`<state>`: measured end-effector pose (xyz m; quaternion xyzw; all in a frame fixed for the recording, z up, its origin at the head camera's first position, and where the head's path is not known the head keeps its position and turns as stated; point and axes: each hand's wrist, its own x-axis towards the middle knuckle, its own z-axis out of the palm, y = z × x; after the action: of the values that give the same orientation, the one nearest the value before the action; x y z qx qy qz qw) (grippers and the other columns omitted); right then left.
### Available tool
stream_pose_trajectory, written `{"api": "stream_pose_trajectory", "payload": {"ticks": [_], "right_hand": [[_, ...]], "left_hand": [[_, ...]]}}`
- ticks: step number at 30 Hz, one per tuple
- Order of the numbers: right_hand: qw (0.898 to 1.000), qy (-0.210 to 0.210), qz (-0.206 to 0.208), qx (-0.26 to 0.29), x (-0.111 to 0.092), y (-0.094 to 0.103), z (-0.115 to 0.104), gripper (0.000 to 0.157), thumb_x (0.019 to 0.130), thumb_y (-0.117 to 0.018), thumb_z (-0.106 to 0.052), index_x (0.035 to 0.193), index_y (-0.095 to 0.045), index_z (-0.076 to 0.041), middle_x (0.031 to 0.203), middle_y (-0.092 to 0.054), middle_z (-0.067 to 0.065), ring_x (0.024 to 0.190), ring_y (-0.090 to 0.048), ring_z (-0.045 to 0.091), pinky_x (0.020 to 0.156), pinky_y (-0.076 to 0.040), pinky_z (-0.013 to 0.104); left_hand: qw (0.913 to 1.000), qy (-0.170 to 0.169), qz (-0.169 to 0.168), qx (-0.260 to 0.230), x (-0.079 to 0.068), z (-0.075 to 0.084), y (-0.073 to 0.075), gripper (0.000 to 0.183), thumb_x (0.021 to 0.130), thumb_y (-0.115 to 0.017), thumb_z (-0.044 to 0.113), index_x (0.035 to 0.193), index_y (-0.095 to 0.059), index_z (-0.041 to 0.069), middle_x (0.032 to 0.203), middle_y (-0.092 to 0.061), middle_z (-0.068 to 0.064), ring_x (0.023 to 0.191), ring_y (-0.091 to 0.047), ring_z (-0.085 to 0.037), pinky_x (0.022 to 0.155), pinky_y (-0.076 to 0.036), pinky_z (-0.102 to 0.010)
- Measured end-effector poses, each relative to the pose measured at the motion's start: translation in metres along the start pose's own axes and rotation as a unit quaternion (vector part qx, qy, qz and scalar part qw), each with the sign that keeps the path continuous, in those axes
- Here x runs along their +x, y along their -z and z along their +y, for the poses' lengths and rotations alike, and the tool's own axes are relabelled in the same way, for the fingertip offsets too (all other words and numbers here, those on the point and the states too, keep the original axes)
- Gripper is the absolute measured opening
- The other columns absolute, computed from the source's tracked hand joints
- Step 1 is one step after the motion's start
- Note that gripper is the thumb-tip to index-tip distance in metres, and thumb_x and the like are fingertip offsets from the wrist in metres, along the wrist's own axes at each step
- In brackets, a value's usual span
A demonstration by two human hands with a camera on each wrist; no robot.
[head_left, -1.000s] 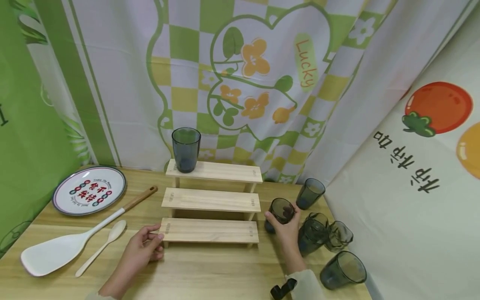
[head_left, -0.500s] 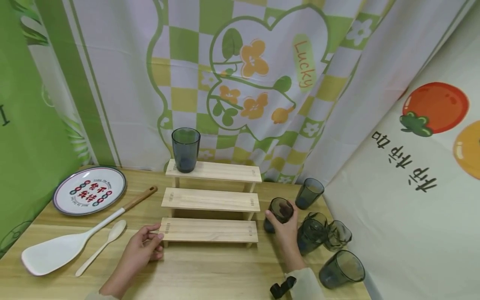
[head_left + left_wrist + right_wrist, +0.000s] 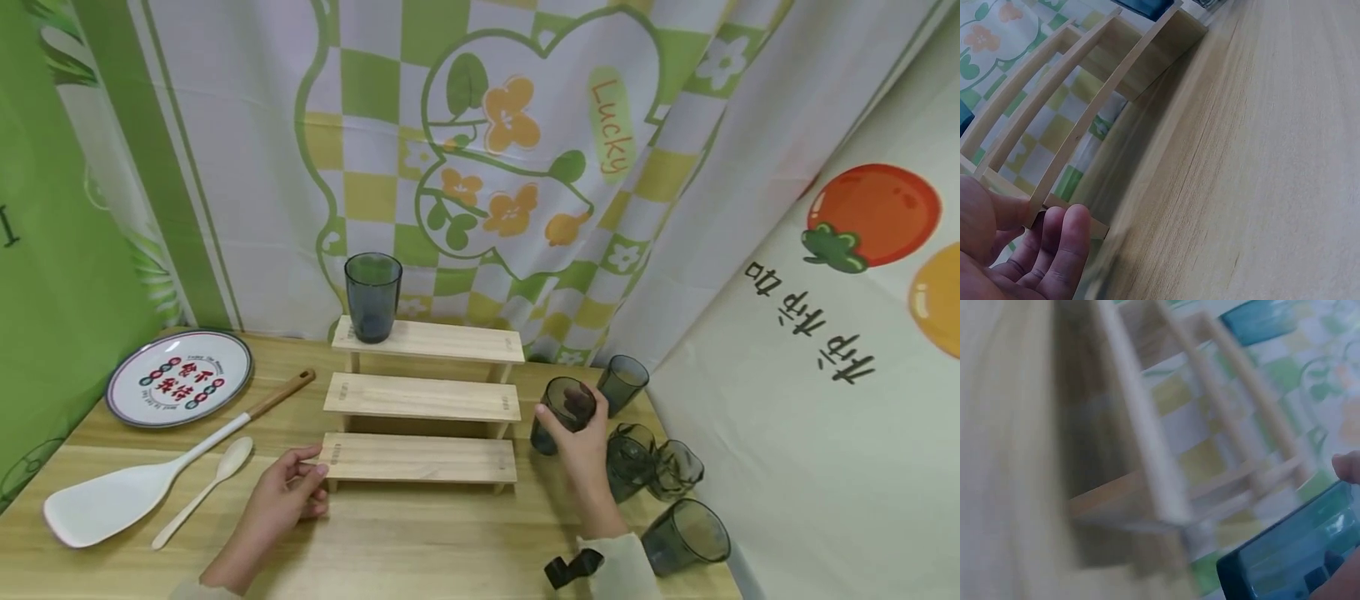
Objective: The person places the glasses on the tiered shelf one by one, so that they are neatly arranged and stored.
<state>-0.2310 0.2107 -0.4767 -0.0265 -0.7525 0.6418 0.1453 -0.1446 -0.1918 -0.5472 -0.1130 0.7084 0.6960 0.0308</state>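
Observation:
My right hand (image 3: 583, 454) grips a dark grey-blue glass tumbler (image 3: 553, 410) right of a three-step wooden rack (image 3: 420, 460), thumb on one side and fingers round the other. In the right wrist view the tumbler (image 3: 1285, 553) slants across the lower right corner beside the rack's end. With thumb and fingers my left hand (image 3: 288, 490) pinches the left end of the rack's lowest board. The left wrist view shows that board (image 3: 1079, 134) between thumb and fingertips. Another tumbler (image 3: 372, 300) stands upright on the top step, at its left end.
Several more dark glasses stand at the table's right side, among them a tumbler (image 3: 624, 385) at the back and one (image 3: 684, 537) at the front. To the left lie a plate (image 3: 180, 379), a white spatula (image 3: 120, 504) and a pale spoon (image 3: 202, 492). A curtain (image 3: 480, 167) hangs behind.
My right hand has raised the tumbler a little, after holding it nearly still half a second earlier. The left hand keeps its place on the rack.

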Motion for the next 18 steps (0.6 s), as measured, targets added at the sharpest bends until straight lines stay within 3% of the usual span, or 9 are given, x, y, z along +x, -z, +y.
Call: {"api": "stream_pose_trajectory", "payload": {"ticks": [7,13,18], "right_hand": [[0.994,0.062,-0.073,0.045,0.004,-0.012,-0.059,0.076,0.088,-0.084,-0.022,0.147,-0.036,-0.017,0.134,-0.051,0.010,0.119,-0.048,0.026,0.091,-0.053,0.031],[0.984,0.109,-0.124,0.066,0.025,-0.048,-0.096,0.072,0.089,-0.082,-0.025,0.146,-0.039,-0.017,0.134,-0.052,0.011,0.120,-0.049,0.024,0.096,-0.052,0.037],[0.982,0.113,-0.138,0.059,0.049,-0.082,-0.109,0.081,0.087,-0.083,-0.035,0.150,-0.036,-0.015,0.135,-0.051,0.010,0.120,-0.050,0.024,0.099,-0.050,0.044]], "left_hand": [[1.0000,-0.004,0.000,0.004,-0.001,0.002,0.006,0.049,0.104,-0.060,0.009,0.147,-0.041,-0.003,0.114,-0.056,-0.019,0.084,-0.064,-0.024,0.074,-0.065,-0.038],[1.0000,-0.006,0.000,-0.002,-0.001,0.002,0.007,0.049,0.104,-0.061,0.010,0.147,-0.042,-0.002,0.115,-0.056,-0.020,0.084,-0.064,-0.023,0.075,-0.065,-0.037],[0.9999,-0.010,-0.003,-0.008,0.001,0.000,0.001,0.045,0.104,-0.060,0.007,0.145,-0.044,-0.003,0.113,-0.057,-0.020,0.083,-0.064,-0.024,0.073,-0.065,-0.038]]}}
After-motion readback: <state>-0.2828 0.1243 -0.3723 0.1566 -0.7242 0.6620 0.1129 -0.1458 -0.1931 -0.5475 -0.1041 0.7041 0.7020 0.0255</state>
